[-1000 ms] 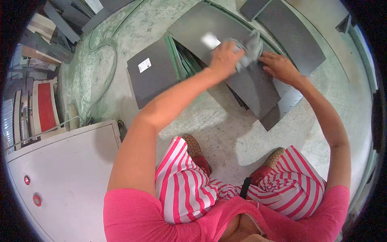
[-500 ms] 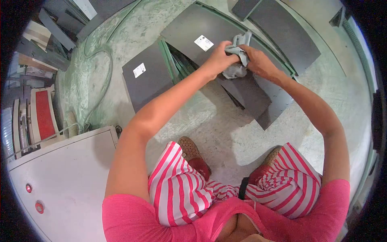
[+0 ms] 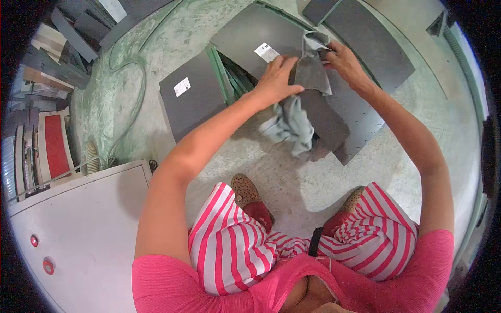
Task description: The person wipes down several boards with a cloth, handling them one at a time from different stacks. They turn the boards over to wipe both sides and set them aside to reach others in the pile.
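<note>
A crumpled grey rag (image 3: 314,70) hangs from my right hand (image 3: 342,61), its fingers closed on the upper right edge. Just left of that rag, my left hand (image 3: 276,81) is open with thumb and fingers apart. Below my left palm a second, pale grey-green rag (image 3: 292,125) is blurred, in the air in front of the panels. Behind both hands lies a large dark grey panel (image 3: 250,36) with a white label (image 3: 266,52). A darker brown-grey area (image 3: 329,122) shows on its near part.
Another dark panel with a label (image 3: 181,87) lies to the left, beside green-edged pieces (image 3: 229,78). More dark panels (image 3: 370,41) are at the upper right. A white cabinet (image 3: 88,208) with red buttons stands at lower left. A hose (image 3: 141,88) runs along the floor.
My hands have moved apart. The bunched cloth they held together now shows as two rags: one hanging from my right hand, the other loose below my left, which has opened.
</note>
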`<state>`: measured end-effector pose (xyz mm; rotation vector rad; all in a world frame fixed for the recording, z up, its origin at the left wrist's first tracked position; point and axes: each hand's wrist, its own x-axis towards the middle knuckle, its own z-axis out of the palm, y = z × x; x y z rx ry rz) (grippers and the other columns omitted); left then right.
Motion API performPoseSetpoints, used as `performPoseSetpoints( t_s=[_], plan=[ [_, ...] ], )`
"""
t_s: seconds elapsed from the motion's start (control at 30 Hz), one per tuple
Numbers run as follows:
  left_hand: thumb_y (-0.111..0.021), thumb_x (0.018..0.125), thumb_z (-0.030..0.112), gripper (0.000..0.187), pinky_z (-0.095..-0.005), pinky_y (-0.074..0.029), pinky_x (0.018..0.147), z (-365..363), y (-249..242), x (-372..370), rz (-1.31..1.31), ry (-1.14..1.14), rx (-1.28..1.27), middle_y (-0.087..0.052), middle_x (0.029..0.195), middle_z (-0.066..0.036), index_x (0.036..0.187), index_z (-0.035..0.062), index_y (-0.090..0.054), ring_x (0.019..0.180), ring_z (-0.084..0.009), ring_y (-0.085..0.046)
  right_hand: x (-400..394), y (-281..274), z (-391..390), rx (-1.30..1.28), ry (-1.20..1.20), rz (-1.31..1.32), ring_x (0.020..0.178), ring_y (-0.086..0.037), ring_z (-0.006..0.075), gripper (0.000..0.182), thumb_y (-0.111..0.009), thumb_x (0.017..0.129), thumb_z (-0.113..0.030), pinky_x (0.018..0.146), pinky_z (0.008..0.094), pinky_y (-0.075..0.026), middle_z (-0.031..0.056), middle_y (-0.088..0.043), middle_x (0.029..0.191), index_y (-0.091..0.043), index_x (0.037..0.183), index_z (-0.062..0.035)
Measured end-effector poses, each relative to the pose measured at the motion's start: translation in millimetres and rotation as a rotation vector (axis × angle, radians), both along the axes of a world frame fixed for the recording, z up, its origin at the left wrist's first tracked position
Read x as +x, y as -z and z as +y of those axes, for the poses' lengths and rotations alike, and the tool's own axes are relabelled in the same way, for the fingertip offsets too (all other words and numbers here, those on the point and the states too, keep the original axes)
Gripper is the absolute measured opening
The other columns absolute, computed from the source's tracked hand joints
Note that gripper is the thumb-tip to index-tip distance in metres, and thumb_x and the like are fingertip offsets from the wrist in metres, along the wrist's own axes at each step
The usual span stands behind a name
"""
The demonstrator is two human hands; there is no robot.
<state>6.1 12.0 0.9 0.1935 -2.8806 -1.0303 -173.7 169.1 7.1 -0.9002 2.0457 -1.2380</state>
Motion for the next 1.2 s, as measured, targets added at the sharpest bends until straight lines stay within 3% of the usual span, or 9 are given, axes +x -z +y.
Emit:
performPoseSetpoints(
  t_s=[0.2, 0.3, 0.57, 0.7, 0.97, 1.03, 1.07, 1.17, 1.2],
  plan=[
    [-0.07, 0.08, 0.028, 0.034, -0.0381, -0.047, 0.077, -5.4, 1.3, 25.0, -0.054, -0.193, 0.027, -0.06, 0.103, -0.018, 0.096, 0.0001, -0.058, 0.087, -0.0298, -0.06, 23.8, 6.6, 33.2, 0.01, -0.111, 0.719, 0.119, -0.045, 0.039, 0.055, -0.063, 0.081, -0.014, 0.1, 0.0446, -0.038, 0.0191, -0.045, 0.129, -0.043, 0.131, -0.0085],
    [-0.069, 0.081, 0.032, 0.035, -0.04, -0.048, 0.076, 5.6, -19.1, 50.8, -0.514, -0.116, 0.03, -0.063, 0.095, -0.018, 0.094, 0.0011, -0.06, 0.086, -0.0316, -0.061, 47.9, 3.9, 44.7, 0.123, -0.19, 0.882, 0.123, -0.041, 0.038, 0.061, -0.067, 0.079, -0.015, 0.102, 0.0456, -0.037, 0.0166, -0.039, 0.135, -0.04, 0.133, -0.0122],
    [-0.064, 0.082, 0.031, 0.031, -0.0395, -0.049, 0.072, 16.1, 33.5, 103.4, -0.652, 0.393, -0.232, -0.064, 0.088, -0.017, 0.097, 0.0035, -0.062, 0.082, -0.0302, -0.063, 60.8, 18.8, 47.4, 0.231, -0.406, 1.073, 0.126, -0.039, 0.031, 0.052, -0.066, 0.08, -0.021, 0.104, 0.0487, -0.033, 0.0124, -0.04, 0.133, -0.045, 0.127, -0.0164],
    [-0.061, 0.085, 0.026, 0.023, -0.0295, -0.046, 0.069, -10.4, -82.4, 43.9, -0.675, 0.496, 0.337, -0.059, 0.077, -0.002, 0.091, 0.0037, -0.061, 0.07, -0.0106, -0.05, 56.2, 23.1, 47.1, 0.252, -0.44, 1.068, 0.124, -0.04, 0.03, 0.048, -0.065, 0.081, -0.023, 0.103, 0.0475, -0.034, 0.011, -0.042, 0.13, -0.048, 0.125, -0.0169],
    [-0.061, 0.088, 0.029, 0.025, -0.0246, -0.047, 0.075, -32.8, -166.4, -17.3, -0.015, -0.054, 1.099, -0.063, 0.091, 0.001, 0.105, 0.0096, -0.064, 0.08, -0.0077, -0.058, 52.2, 32.3, 47.5, 0.323, -0.506, 1.141, 0.124, -0.039, 0.0327, 0.04, -0.064, 0.08, -0.023, 0.101, 0.0457, -0.037, 0.0132, -0.044, 0.127, -0.056, 0.118, -0.0115],
    [-0.065, 0.084, 0.02, 0.05, -0.0441, -0.041, 0.097, -45.3, -148.4, -36.9, -0.042, -0.065, 1.534, -0.044, 0.128, -0.022, 0.125, -0.0027, -0.047, 0.116, -0.0383, -0.047, 54.3, 34.3, 46.4, 0.25, -0.465, 1.056, 0.125, -0.038, 0.0342, 0.037, -0.062, 0.081, -0.022, 0.102, 0.0452, -0.037, 0.0146, -0.045, 0.127, -0.059, 0.115, -0.0096],
    [-0.063, 0.087, 0.031, 0.033, -0.025, -0.049, 0.078, -51.6, -123.8, -43.9, 0.063, 0.012, 1.292, -0.064, 0.096, -0.001, 0.11, 0.0076, -0.062, 0.084, -0.0093, -0.061, 52.8, 35.1, 48.4, 0.303, -0.51, 1.069, 0.128, -0.036, 0.0326, 0.041, -0.059, 0.087, -0.023, 0.106, 0.0447, -0.032, 0.0148, -0.043, 0.129, -0.051, 0.125, -0.0114],
    [-0.065, 0.083, 0.031, 0.037, -0.0303, -0.052, 0.078, -76.3, -69.6, -52.7, -0.196, 0.003, 0.212, -0.066, 0.095, -0.007, 0.108, 0.0038, -0.062, 0.088, -0.0134, -0.064, 57.6, 20.8, 47.7, 0.388, -0.539, 1.004, 0.128, -0.035, 0.0328, 0.039, -0.059, 0.086, -0.022, 0.106, 0.0456, -0.032, 0.0145, -0.043, 0.128, -0.051, 0.123, -0.0098],
    [-0.065, 0.083, 0.031, 0.037, -0.0303, -0.052, 0.078, -74.6, -62.1, -52.6, -0.196, 0.004, 0.211, -0.066, 0.095, -0.007, 0.108, 0.0038, -0.062, 0.088, -0.0134, -0.064, 56.1, 24.7, 48.6, 0.388, -0.537, 1.004, 0.128, -0.035, 0.0328, 0.039, -0.059, 0.086, -0.022, 0.106, 0.0456, -0.032, 0.0145, -0.043, 0.128, -0.051, 0.123, -0.0098]
  ],
)
